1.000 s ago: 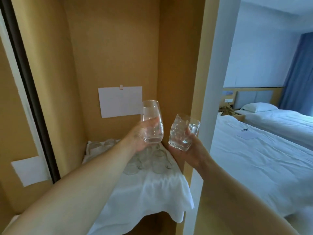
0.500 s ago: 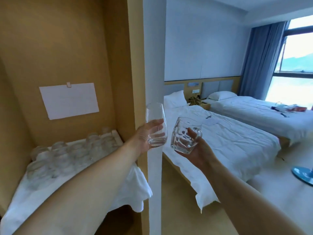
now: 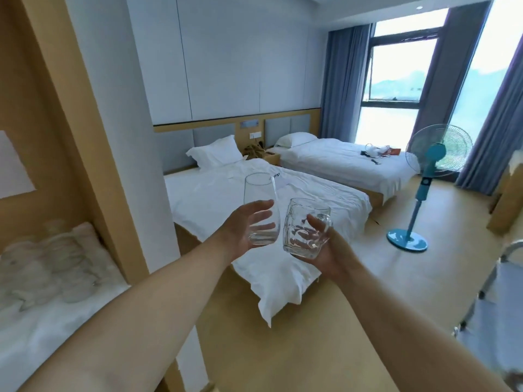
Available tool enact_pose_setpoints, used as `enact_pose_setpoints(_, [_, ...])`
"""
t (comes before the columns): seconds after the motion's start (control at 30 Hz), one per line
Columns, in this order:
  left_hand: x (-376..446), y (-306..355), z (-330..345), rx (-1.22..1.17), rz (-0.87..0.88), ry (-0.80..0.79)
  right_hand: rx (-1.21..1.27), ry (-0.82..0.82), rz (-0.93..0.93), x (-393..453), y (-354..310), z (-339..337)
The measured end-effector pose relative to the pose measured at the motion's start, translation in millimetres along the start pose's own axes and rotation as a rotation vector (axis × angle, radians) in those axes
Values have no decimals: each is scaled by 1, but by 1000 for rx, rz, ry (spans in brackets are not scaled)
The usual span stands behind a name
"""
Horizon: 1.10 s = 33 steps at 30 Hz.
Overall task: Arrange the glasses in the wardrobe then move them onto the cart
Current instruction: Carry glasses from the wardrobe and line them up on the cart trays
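My left hand (image 3: 240, 226) grips a tall smooth stemless glass (image 3: 259, 193) around its lower half and holds it upright. My right hand (image 3: 328, 250) holds a dimpled glass mug (image 3: 300, 222) from below, tilted slightly left, with the thumb over its front. The two glasses sit side by side in front of me, nearly touching. Several more glasses (image 3: 45, 250) stand blurred on a white cloth (image 3: 42, 329) on the wardrobe shelf at the far left. A metal cart frame (image 3: 506, 256) shows at the right edge.
The wardrobe's wooden side panel (image 3: 85, 131) and a white wall edge (image 3: 135, 137) stand to the left. Two white beds (image 3: 283, 210) lie ahead. A blue standing fan (image 3: 424, 179) stands on the wooden floor (image 3: 325, 335) near the window.
My view has swung right, away from the wardrobe shelf toward the room. Both hands still carry their glasses, and the fan and cart frame have come into view.
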State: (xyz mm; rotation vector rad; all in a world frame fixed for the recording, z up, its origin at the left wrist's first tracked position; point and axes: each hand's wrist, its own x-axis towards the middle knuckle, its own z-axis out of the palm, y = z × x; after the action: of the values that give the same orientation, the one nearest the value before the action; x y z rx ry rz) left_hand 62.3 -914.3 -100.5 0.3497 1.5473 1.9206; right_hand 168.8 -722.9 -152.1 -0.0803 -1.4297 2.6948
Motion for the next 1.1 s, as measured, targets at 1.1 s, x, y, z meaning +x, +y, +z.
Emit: enact_pose_setpoints(1.1, [310,-73,278,289,-286,-717,49,860,-358,-19,-118,-251])
